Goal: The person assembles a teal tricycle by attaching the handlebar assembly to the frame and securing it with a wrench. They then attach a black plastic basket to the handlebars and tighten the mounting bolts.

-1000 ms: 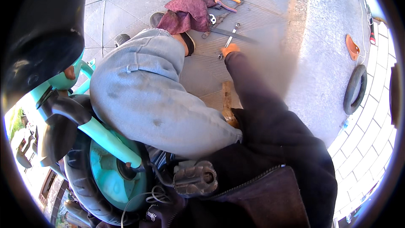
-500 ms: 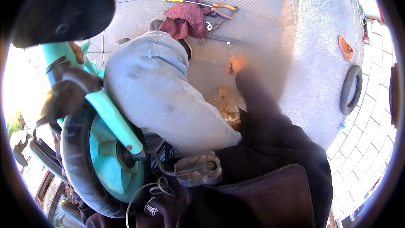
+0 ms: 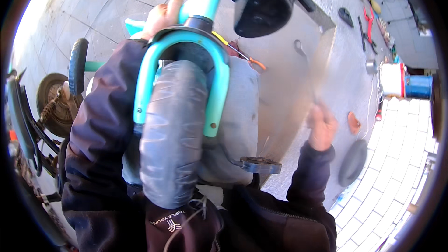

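Note:
A turquoise child's tricycle lies tilted across my lap, its fork [image 3: 217, 79] straddling a black front wheel [image 3: 172, 135]. A pedal [image 3: 261, 164] juts out on the right of the wheel. My left hand [image 3: 163, 17] is closed around the turquoise frame behind the fork, thumb up; some fingers are hidden. Out to the right, apart from the tricycle, my right hand [image 3: 323, 126] is closed and smeared by motion. From it extends a thin wrench [image 3: 299, 46] with a ring-shaped end, also blurred.
A yellow-handled screwdriver [image 3: 220, 38] and orange-handled pliers [image 3: 256, 63] lie beyond the fork by a dark red cloth [image 3: 234, 46]. On the right ledge are a black tyre [image 3: 353, 163], an orange piece [image 3: 353, 122] and red-handled cutters [image 3: 369, 23]. Another wheeled machine [image 3: 53, 105] stands left.
The tricycle's fork and wheel have swung upright to the middle. My left arm has come into view. My right hand has moved right, over the ledge side, and the view has shifted.

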{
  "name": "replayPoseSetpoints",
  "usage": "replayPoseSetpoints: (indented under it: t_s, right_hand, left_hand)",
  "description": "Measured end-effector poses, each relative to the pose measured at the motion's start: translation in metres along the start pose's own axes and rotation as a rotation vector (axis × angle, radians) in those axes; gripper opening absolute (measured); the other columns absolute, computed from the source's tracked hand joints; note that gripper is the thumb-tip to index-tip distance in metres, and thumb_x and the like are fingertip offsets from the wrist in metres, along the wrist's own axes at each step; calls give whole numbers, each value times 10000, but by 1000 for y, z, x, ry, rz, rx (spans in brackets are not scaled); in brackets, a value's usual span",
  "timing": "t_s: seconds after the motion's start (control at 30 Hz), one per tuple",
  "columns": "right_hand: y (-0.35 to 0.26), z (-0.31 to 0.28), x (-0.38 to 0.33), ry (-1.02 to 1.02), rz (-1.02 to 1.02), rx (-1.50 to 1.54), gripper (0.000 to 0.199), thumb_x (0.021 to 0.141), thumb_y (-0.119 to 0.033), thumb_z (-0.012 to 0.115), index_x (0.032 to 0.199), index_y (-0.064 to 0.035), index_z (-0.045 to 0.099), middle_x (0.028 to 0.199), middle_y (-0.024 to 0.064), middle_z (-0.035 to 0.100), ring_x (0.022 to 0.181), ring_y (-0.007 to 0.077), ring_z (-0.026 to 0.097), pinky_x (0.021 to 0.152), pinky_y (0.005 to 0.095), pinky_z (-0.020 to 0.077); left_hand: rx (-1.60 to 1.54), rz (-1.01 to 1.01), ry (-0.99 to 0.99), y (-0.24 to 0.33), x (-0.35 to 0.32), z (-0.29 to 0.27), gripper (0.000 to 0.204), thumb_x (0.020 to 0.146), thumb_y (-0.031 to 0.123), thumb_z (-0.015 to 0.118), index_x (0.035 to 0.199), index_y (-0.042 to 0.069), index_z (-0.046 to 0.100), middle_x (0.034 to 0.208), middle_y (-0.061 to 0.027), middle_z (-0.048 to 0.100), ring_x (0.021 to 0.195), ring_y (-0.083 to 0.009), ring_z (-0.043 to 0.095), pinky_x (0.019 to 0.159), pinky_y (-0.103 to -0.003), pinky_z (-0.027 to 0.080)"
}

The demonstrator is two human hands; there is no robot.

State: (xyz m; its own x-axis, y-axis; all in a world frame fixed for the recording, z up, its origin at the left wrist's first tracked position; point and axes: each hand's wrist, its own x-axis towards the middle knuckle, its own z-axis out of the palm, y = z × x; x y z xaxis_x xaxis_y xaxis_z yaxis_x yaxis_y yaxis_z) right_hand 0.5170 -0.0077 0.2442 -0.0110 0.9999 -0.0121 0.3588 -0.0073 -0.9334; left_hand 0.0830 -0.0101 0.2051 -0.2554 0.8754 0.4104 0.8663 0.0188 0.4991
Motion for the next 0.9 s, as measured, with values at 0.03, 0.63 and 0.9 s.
replayPoseSetpoints:
  t_s: [0.03, 0.63, 0.9]
  right_hand:
    - [-19, -4, -3, 1, -153, -58, 253, 955, -44, 608, 1184, 40, 677, 791, 37, 601, 635, 70, 483, 555, 218, 393]
    - [-225, 41, 0, -175, -1463, -1000, 445, 712, 116, 765, 1132, -18, 708, 885, 101, 586, 763, 230, 588, 646, 324, 487]
    - [-247, 72, 28, -204, -1592, -980, 400, 702, 80, 767, 1077, -58, 745, 862, 76, 614, 750, 203, 603, 641, 303, 497]
  left_hand:
    - [-87, -117, -60, 0, 7, 2, 435, 916, 317, 596, 1272, 90, 491, 908, -295, 665, 861, -502, 648, 773, -518, 511]
    - [-37, -170, -263, 18, 15, 3, 292, 1019, 337, 426, 1240, 184, 541, 968, -219, 708, 842, -427, 678, 700, -488, 541]
    - [93, 14, -153, 9, 9, 13, 391, 926, 170, 575, 1305, 123, 490, 912, -244, 692, 817, -451, 679, 667, -482, 553]
